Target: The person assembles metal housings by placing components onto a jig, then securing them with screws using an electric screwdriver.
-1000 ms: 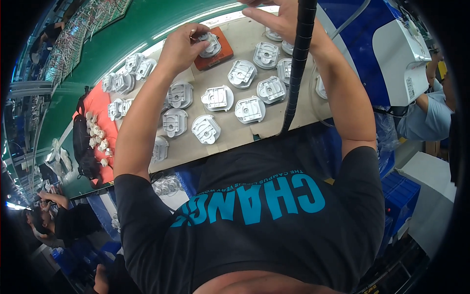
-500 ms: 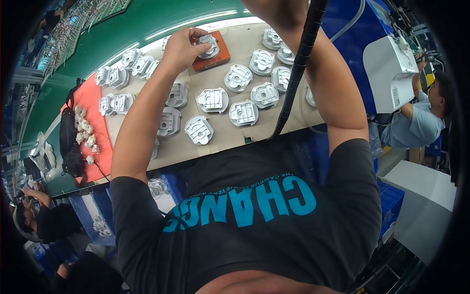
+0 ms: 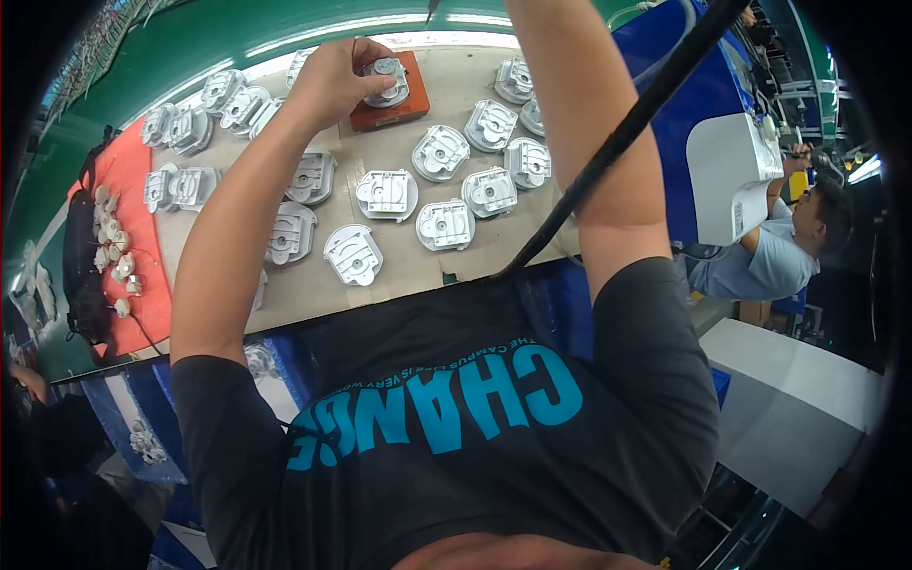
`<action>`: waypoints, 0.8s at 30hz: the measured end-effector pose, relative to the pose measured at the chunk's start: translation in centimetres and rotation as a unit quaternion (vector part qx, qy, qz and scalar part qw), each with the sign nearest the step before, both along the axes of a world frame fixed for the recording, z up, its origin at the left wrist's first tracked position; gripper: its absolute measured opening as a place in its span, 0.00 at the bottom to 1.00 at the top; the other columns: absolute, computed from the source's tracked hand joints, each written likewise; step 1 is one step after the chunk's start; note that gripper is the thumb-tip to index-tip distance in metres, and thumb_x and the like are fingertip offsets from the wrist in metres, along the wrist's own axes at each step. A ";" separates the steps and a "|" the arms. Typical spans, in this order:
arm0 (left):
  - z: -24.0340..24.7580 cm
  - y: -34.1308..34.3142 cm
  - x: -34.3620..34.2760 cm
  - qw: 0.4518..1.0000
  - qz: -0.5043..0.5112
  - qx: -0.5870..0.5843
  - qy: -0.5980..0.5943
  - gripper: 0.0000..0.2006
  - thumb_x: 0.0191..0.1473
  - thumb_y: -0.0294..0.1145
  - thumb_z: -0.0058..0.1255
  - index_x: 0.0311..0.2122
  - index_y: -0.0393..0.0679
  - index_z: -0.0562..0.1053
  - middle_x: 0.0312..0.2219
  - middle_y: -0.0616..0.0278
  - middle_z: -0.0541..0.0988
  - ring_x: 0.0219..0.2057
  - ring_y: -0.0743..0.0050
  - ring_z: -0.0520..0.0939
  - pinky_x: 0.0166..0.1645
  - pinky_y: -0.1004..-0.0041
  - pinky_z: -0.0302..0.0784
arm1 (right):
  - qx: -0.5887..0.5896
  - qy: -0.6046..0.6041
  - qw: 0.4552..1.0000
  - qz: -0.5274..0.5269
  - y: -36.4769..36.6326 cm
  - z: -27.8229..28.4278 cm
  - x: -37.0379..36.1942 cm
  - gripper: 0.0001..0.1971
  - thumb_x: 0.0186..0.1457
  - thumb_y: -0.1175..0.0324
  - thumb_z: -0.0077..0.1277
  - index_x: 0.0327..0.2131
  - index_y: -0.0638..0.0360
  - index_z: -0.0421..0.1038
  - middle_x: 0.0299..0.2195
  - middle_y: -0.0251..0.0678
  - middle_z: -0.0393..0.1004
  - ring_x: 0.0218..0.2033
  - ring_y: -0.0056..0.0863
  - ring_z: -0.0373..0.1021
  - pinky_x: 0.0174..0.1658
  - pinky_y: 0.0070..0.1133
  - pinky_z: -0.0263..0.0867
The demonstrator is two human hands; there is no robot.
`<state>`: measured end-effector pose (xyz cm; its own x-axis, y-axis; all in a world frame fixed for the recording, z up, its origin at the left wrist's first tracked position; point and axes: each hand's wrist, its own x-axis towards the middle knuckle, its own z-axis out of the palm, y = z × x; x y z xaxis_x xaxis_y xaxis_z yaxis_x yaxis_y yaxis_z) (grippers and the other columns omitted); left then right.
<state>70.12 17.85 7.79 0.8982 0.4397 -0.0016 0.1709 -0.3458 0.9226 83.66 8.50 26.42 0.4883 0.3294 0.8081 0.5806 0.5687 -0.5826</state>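
My left hand (image 3: 332, 84) is closed around a round white plastic housing (image 3: 388, 84), thumb on the near side and fingers at the back. The housing rests on an orange-red block (image 3: 415, 101) near the far edge of the work table. My right forearm (image 3: 608, 142) reaches up past the top edge of the picture, so the right hand itself is out of sight. A thin dark pointed tip (image 3: 432, 9) shows at the top, above and right of the block; what it belongs to is cut off.
Several similar white housings (image 3: 388, 194) lie about the beige table top (image 3: 399, 275). On the left, a red-pink sheet (image 3: 147, 285) holds small white parts (image 3: 122, 266) and a black bag (image 3: 84, 256). A black flexible tube (image 3: 617, 142) crosses before my right arm. A co-worker (image 3: 769, 256) sits at right.
The whole view has shifted, so the table and housings appear further left. My right hand, partly visible at the top before, has gone out of the picture. The left hand keeps its hold.
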 end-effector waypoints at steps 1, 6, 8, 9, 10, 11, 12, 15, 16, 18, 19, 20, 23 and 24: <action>0.0 -0.2 0.2 1.000 -0.005 0.005 -0.004 0.16 0.49 0.25 0.63 0.44 0.35 0.77 0.35 0.59 0.83 0.35 0.73 0.82 0.43 0.73 0.79 | 0.057 -0.062 0.996 -0.042 0.8 -2.0 1.5 0.15 0.58 0.64 0.57 0.41 0.60 0.64 0.28 0.29 0.71 0.26 0.19 0.67 0.30 0.19 0.65; -0.1 0.0 0.0 1.000 0.002 0.015 -0.006 0.16 0.49 0.25 0.63 0.45 0.35 0.77 0.35 0.59 0.83 0.35 0.75 0.83 0.44 0.73 0.79 | 0.001 0.003 1.000 -0.025 0.2 -5.2 -0.8 0.16 0.58 0.63 0.59 0.43 0.59 0.65 0.29 0.29 0.70 0.29 0.20 0.66 0.35 0.19 0.64; 0.0 -0.1 0.0 1.000 0.003 0.007 -0.010 0.16 0.49 0.25 0.63 0.45 0.35 0.77 0.35 0.59 0.83 0.35 0.75 0.83 0.44 0.73 0.79 | 0.030 -0.023 0.998 -0.047 0.3 -5.7 -0.9 0.16 0.59 0.63 0.59 0.43 0.60 0.65 0.29 0.29 0.69 0.28 0.19 0.65 0.35 0.18 0.64; 0.0 -0.1 0.0 1.000 0.002 0.002 -0.015 0.16 0.49 0.25 0.63 0.45 0.35 0.77 0.35 0.59 0.83 0.35 0.75 0.83 0.43 0.73 0.79 | 0.027 -0.021 0.998 -0.045 0.2 -5.8 -1.0 0.16 0.59 0.63 0.59 0.43 0.60 0.65 0.29 0.29 0.69 0.28 0.19 0.65 0.35 0.18 0.64; 0.0 -0.2 0.1 1.000 0.004 -0.003 -0.018 0.16 0.49 0.24 0.63 0.44 0.35 0.77 0.35 0.60 0.83 0.34 0.76 0.82 0.43 0.74 0.80 | 0.012 -0.013 0.999 -0.033 0.0 -5.7 -0.9 0.16 0.59 0.63 0.58 0.43 0.60 0.65 0.29 0.29 0.69 0.28 0.19 0.65 0.35 0.18 0.63; -0.1 -0.2 0.1 1.000 0.004 -0.005 -0.017 0.16 0.49 0.24 0.63 0.44 0.35 0.77 0.35 0.60 0.83 0.34 0.76 0.82 0.43 0.74 0.80 | -0.002 -0.005 1.000 -0.021 -0.1 -5.7 -0.9 0.16 0.59 0.63 0.58 0.43 0.60 0.65 0.29 0.29 0.69 0.28 0.19 0.65 0.34 0.18 0.63; -0.2 -0.1 0.2 1.000 0.004 -0.006 -0.016 0.16 0.48 0.24 0.63 0.44 0.35 0.77 0.34 0.60 0.83 0.34 0.76 0.82 0.43 0.74 0.80 | -0.003 -0.005 1.000 -0.022 -0.1 -5.7 -0.9 0.16 0.59 0.63 0.58 0.43 0.60 0.65 0.29 0.29 0.69 0.28 0.19 0.65 0.34 0.18 0.63; -0.1 -0.2 0.1 1.000 0.005 -0.002 -0.015 0.15 0.48 0.24 0.64 0.43 0.36 0.77 0.34 0.60 0.83 0.34 0.76 0.82 0.43 0.74 0.80 | 0.008 0.010 1.000 0.013 0.3 -6.1 -1.0 0.15 0.60 0.64 0.57 0.43 0.60 0.65 0.29 0.28 0.69 0.28 0.18 0.65 0.34 0.18 0.63; 0.0 -0.3 0.0 1.000 0.007 0.003 -0.018 0.15 0.48 0.25 0.64 0.43 0.36 0.77 0.34 0.60 0.83 0.34 0.76 0.82 0.43 0.74 0.80 | 0.016 0.005 1.000 0.009 0.5 -6.3 -0.9 0.15 0.60 0.65 0.57 0.43 0.60 0.65 0.29 0.28 0.69 0.28 0.18 0.65 0.33 0.18 0.63; -0.2 -0.3 0.0 1.000 0.005 0.002 -0.019 0.15 0.48 0.25 0.64 0.43 0.36 0.77 0.34 0.60 0.83 0.34 0.76 0.82 0.43 0.74 0.80 | 0.022 0.001 1.000 0.007 0.5 -6.6 -1.0 0.15 0.60 0.65 0.57 0.43 0.60 0.65 0.28 0.28 0.69 0.28 0.18 0.65 0.33 0.18 0.63; -0.1 -0.3 0.1 1.000 0.002 0.002 -0.023 0.15 0.48 0.25 0.64 0.43 0.36 0.77 0.34 0.60 0.83 0.34 0.76 0.82 0.43 0.74 0.80 | 0.009 0.010 1.000 0.012 0.4 -6.6 -1.0 0.14 0.60 0.65 0.57 0.43 0.60 0.65 0.28 0.28 0.69 0.28 0.18 0.65 0.32 0.17 0.63; 0.0 -0.3 0.1 1.000 0.002 0.001 -0.021 0.15 0.48 0.25 0.64 0.43 0.36 0.77 0.34 0.60 0.83 0.34 0.76 0.82 0.43 0.74 0.80 | -0.005 0.020 1.000 0.016 0.4 -6.8 -1.0 0.14 0.60 0.65 0.57 0.44 0.60 0.64 0.28 0.27 0.69 0.27 0.17 0.65 0.32 0.17 0.63; 0.4 -0.2 0.2 1.000 -0.001 0.004 0.024 0.16 0.51 0.22 0.62 0.47 0.38 0.77 0.39 0.63 0.81 0.40 0.79 0.81 0.48 0.75 0.78 | -0.010 0.023 0.999 0.021 0.5 -7.1 -0.9 0.14 0.60 0.66 0.57 0.43 0.60 0.64 0.28 0.28 0.69 0.27 0.17 0.65 0.31 0.17 0.62; 0.3 -0.2 0.2 1.000 -0.001 0.001 0.014 0.16 0.51 0.23 0.62 0.47 0.38 0.77 0.39 0.63 0.81 0.40 0.78 0.81 0.48 0.76 0.78 | -0.011 0.023 0.999 0.022 0.5 -7.1 -0.8 0.14 0.60 0.66 0.57 0.43 0.60 0.64 0.28 0.28 0.69 0.27 0.17 0.65 0.31 0.17 0.62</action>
